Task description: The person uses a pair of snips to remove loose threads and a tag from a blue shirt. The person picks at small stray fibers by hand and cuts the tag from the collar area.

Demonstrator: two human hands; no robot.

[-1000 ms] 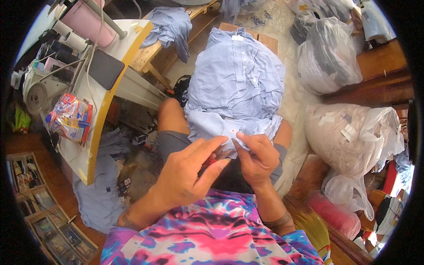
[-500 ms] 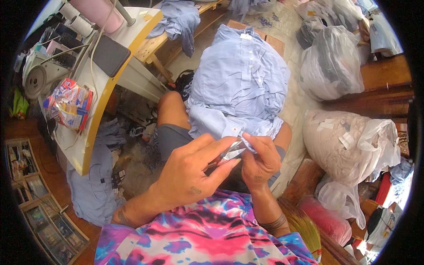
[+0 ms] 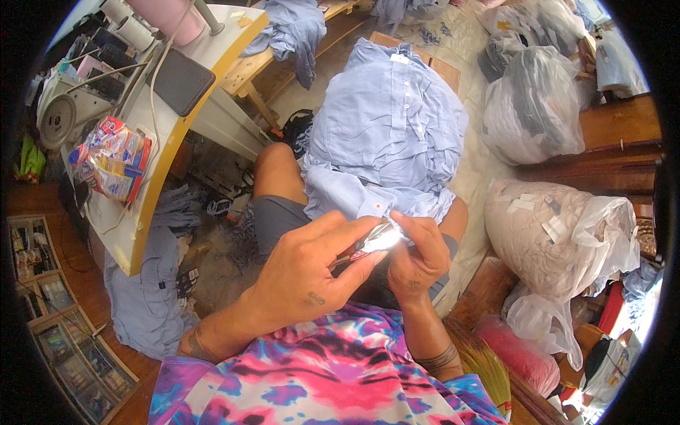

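1. The light blue shirt point(image 3: 386, 127), the landmark here, lies heaped in front of the person, its near end reaching over the lap; a wooden box point(image 3: 445, 67) shows beyond its far end.
2. To the shirt's left stands a white table point(image 3: 134, 237) with a yellow edge, carrying a dark phone point(image 3: 181, 81) and a colourful plastic packet point(image 3: 113, 159). Farther left and nearer the person is a partitioned tray point(image 3: 67, 333).
3. Beyond the shirt to the left, a grey-blue cloth point(image 3: 290, 35) hangs over a wooden bench point(image 3: 244, 74).
4. To the shirt's right sit a clear bag with dark contents point(image 3: 531, 106) and, nearer the person, a bag of beige cloth point(image 3: 538, 227).
5. The left hand point(image 3: 368, 244), back upward, is at the shirt's near edge; its thumb and forefinger are closed on a shiny metal tool point(image 3: 374, 242). Hand and tool cover part of that edge.
6. The right hand point(image 3: 418, 251) is just right of the tool, thumb and forefinger drawn together, pinching the shirt's near edge beside a small red dot point(image 3: 377, 207).
7. One second ago the tool was mostly hidden; now it shows broadly, with a bright glare. Both hands remain together at the shirt's near edge.
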